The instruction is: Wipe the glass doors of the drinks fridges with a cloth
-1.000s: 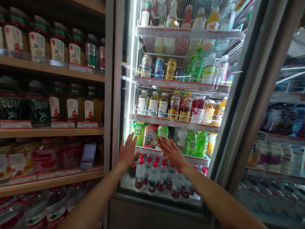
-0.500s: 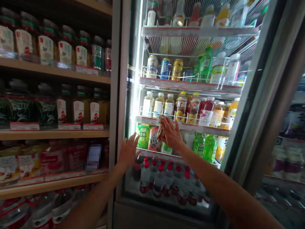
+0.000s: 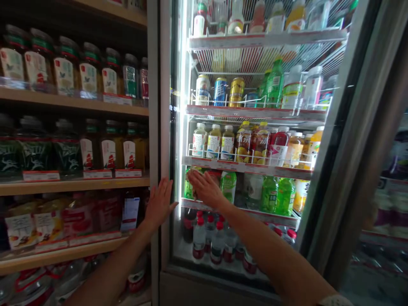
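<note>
My right hand (image 3: 205, 187) presses a crumpled, mottled brown cloth (image 3: 194, 194) against the glass door (image 3: 242, 180) of a lit drinks fridge. Most of the cloth is hidden under the palm and fingers. Behind it, on a lower shelf, stand green-labelled bottles (image 3: 228, 187). My left hand (image 3: 159, 203) is spread with fingers apart at the fridge's left frame (image 3: 165, 238), holding nothing; it seems to rest flat on it.
Wooden shelves (image 3: 73, 185) to the left carry rows of bottled drinks, and a phone (image 3: 130, 214) with a lit screen leans there. A thick metal door edge (image 3: 353, 140) stands at the right. Red-capped bottles (image 3: 218, 242) fill the fridge bottom.
My right hand has moved left and slightly down across the glass with the cloth. My left hand has shifted a little left onto the frame. The view has tilted slightly.
</note>
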`<act>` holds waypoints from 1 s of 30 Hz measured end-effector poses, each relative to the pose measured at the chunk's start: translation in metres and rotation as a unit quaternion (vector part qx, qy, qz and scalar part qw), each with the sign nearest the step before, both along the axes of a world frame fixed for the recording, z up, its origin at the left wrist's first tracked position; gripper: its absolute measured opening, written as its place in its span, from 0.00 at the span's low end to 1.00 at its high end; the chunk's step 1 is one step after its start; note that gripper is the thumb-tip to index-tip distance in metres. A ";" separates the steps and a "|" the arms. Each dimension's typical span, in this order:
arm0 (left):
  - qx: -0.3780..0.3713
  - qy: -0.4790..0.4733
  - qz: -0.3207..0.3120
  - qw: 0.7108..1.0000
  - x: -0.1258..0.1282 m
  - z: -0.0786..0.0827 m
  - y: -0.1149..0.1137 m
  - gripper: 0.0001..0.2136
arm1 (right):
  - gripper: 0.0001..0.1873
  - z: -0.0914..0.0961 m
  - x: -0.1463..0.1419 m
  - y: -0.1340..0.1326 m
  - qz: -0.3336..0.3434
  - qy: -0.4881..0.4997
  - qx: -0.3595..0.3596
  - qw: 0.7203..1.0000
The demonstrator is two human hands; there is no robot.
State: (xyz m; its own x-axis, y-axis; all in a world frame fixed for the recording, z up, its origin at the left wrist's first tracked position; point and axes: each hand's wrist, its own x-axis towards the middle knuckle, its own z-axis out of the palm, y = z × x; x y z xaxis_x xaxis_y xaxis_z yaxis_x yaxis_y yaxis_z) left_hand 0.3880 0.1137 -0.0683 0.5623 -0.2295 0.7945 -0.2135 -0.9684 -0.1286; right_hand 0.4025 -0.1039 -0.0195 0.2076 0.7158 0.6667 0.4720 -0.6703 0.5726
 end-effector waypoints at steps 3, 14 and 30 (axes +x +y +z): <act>-0.027 -0.005 0.006 1.000 0.000 0.002 0.003 0.35 | 0.28 0.035 0.005 0.018 -0.011 -0.004 0.059 0.998; -0.004 0.017 0.033 0.999 -0.016 0.003 0.016 0.32 | 0.28 -0.022 -0.008 -0.004 0.029 0.029 -0.067 0.997; 0.034 -0.027 -0.064 0.997 -0.019 0.041 -0.110 0.33 | 0.33 0.007 -0.057 -0.153 -0.151 -0.065 0.130 0.978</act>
State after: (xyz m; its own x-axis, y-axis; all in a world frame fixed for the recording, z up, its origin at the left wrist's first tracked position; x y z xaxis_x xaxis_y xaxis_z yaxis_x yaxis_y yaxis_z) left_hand 0.3692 0.0036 -0.0277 0.4821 -0.3511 0.8027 -0.3256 -0.9224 -0.2079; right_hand 0.3458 -0.2569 -0.0128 0.2843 0.4384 0.8526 0.1641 -0.8985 0.4072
